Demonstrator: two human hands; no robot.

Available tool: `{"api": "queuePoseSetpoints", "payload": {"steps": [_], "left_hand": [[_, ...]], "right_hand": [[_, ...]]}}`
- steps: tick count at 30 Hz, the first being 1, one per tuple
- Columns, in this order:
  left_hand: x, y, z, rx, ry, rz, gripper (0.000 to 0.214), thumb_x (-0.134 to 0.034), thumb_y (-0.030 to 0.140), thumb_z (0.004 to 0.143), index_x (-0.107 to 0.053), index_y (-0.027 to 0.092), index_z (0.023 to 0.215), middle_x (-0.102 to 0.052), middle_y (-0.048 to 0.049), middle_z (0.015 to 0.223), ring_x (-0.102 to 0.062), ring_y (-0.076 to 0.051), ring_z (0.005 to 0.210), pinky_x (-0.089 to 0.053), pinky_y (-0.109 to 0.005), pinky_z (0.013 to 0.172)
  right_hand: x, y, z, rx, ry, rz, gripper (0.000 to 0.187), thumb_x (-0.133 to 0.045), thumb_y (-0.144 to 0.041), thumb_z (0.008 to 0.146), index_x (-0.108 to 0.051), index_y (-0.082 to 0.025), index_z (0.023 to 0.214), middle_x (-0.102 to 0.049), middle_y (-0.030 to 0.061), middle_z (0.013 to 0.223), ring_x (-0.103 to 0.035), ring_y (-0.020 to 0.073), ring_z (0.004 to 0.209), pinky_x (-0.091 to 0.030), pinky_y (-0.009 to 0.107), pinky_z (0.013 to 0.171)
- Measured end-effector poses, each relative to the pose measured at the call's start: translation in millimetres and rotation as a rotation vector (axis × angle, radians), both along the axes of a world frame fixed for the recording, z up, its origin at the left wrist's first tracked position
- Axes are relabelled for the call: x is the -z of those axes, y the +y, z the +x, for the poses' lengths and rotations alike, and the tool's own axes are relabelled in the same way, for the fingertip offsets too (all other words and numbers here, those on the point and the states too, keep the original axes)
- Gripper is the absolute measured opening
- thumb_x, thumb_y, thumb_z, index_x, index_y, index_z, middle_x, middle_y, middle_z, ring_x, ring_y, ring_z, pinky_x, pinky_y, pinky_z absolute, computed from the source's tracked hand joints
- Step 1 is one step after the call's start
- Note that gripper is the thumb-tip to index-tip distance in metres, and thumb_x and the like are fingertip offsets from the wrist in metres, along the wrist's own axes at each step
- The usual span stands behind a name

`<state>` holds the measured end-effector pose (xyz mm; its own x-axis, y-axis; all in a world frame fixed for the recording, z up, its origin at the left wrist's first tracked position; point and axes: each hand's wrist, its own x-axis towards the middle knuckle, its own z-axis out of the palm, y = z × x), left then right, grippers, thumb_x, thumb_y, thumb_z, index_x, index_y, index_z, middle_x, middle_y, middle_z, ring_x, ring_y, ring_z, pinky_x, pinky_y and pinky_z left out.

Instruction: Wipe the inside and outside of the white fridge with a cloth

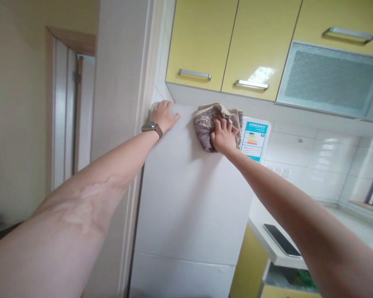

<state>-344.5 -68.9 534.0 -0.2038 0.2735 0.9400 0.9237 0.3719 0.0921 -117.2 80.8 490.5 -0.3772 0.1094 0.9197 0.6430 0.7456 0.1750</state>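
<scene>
- Right hand (224,134) bunches a brown cloth (207,124), pressing it flat against the fridge door (186,194) near its top.
- Left hand (164,116), fingers together, grips the door's upper corner, likely steadying it.
- Phone (281,240) lies on the table below the right forearm.

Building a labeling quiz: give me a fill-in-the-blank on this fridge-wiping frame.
1. The right hand presses a ____ against the white fridge.
2. The left hand grips the fridge's top ____ corner.
3. The left wrist wears a ____.
4. A ____ lies flat on the countertop.

Missing words: cloth; left; watch; phone
</scene>
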Motion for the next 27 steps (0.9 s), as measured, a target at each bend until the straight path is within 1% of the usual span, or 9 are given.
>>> {"api": "queuePoseSetpoints", "payload": {"steps": [7, 10, 13, 15, 18, 20, 22, 25, 27], "left_hand": [[-5.9, -4.9, 11.3, 0.021, -0.018, 0.02, 0.051, -0.056, 0.036, 0.096, -0.054, 0.009, 0.139, -0.055, -0.019, 0.146, -0.047, -0.032, 0.14, -0.034, -0.046, 0.122], [-1.5, -3.0, 42.2, 0.097, 0.113, 0.057, 0.049, -0.055, 0.027, 0.096, -0.053, 0.01, 0.141, -0.05, -0.017, 0.153, -0.043, -0.03, 0.144, -0.032, -0.044, 0.125], [11.2, 14.7, 85.5, 0.243, 0.31, -0.127, 0.053, -0.059, 0.026, 0.092, -0.054, 0.013, 0.143, -0.053, -0.0157, 0.151, -0.044, -0.03, 0.145, -0.033, -0.043, 0.126], [20.3, 34.2, 112.9, 0.27, 0.332, -0.228, 0.067, -0.065, 0.031, 0.088, -0.049, 0.009, 0.15, -0.05, -0.0186, 0.155, -0.041, -0.031, 0.148, -0.031, -0.042, 0.127], [28.6, 63.5, 139.2, 0.196, 0.223, -0.215, 0.101, -0.075, 0.044, 0.082, -0.029, 0.003, 0.163, -0.026, -0.025, 0.17, -0.022, -0.037, 0.159, -0.02, -0.048, 0.131], [30.3, 76.9, 144.4, 0.153, 0.167, -0.216, 0.114, -0.077, 0.055, 0.081, -0.021, 0.005, 0.167, -0.011, -0.0238, 0.174, -0.009, -0.04, 0.162, -0.012, -0.053, 0.132], [30.6, 83.4, 142.5, 0.129, 0.161, -0.248, 0.12, -0.077, 0.064, 0.079, -0.019, 0.011, 0.169, -0.003, -0.0207, 0.176, 0.0, -0.04, 0.163, -0.006, -0.056, 0.132], [31.6, 83.0, 136.1, 0.102, 0.197, -0.297, 0.125, -0.077, 0.07, 0.076, -0.017, 0.014, 0.171, 0.003, -0.0189, 0.176, 0.008, -0.039, 0.162, -0.001, -0.056, 0.132], [33.3, 79.6, 134.4, 0.087, 0.217, -0.319, 0.126, -0.077, 0.07, 0.077, -0.015, 0.014, 0.171, 0.005, -0.0192, 0.176, 0.009, -0.039, 0.162, 0.0, -0.056, 0.132]], "right_hand": [[-14.7, -1.5, -0.5, -0.115, -0.05, -0.053, 0.058, -0.04, -0.035, 0.095, -0.045, -0.026, 0.152, -0.038, 0.0143, 0.162, -0.033, 0.0439, 0.139, -0.04, 0.069, 0.102], [-25.8, 2.4, 5.0, -0.183, -0.067, -0.115, 0.055, -0.045, -0.032, 0.091, -0.051, -0.029, 0.146, -0.041, 0.0136, 0.159, -0.033, 0.0447, 0.139, -0.044, 0.068, 0.096], [-41.0, 9.3, 10.6, -0.275, -0.094, -0.132, 0.052, -0.055, -0.033, 0.085, -0.059, -0.029, 0.137, -0.047, 0.0124, 0.154, -0.037, 0.0442, 0.137, -0.045, 0.067, 0.096], [-54.4, 15.8, 16.4, -0.359, -0.131, -0.127, 0.051, -0.058, -0.031, 0.081, -0.062, -0.027, 0.131, -0.055, 0.0112, 0.147, -0.044, 0.0406, 0.132, -0.045, 0.063, 0.101], [-74.1, 28.4, 33.7, -0.44, -0.051, -0.149, 0.047, -0.053, -0.025, 0.08, -0.064, -0.023, 0.126, -0.066, 0.0108, 0.129, -0.056, 0.0331, 0.118, -0.048, 0.052, 0.102], [-81.3, 39.6, 51.8, -0.362, 0.131, -0.127, 0.044, -0.049, -0.023, 0.083, -0.064, -0.021, 0.124, -0.067, 0.0125, 0.124, -0.058, 0.0317, 0.116, -0.047, 0.049, 0.102], [-80.7, 53.7, 71.7, -0.191, 0.264, -0.108, 0.039, -0.047, -0.024, 0.087, -0.064, -0.021, 0.122, -0.066, 0.0156, 0.127, -0.055, 0.0336, 0.121, -0.042, 0.052, 0.105], [-68.5, 76.2, 94.6, 0.013, 0.229, -0.188, 0.034, -0.039, -0.029, 0.095, -0.066, -0.022, 0.117, -0.066, 0.017, 0.126, -0.052, 0.0356, 0.124, -0.036, 0.06, 0.107], [-58.1, 87.8, 100.7, 0.045, 0.177, -0.205, 0.038, -0.032, -0.033, 0.1, -0.064, -0.024, 0.118, -0.065, 0.0158, 0.128, -0.05, 0.0347, 0.124, -0.034, 0.062, 0.106]]}}
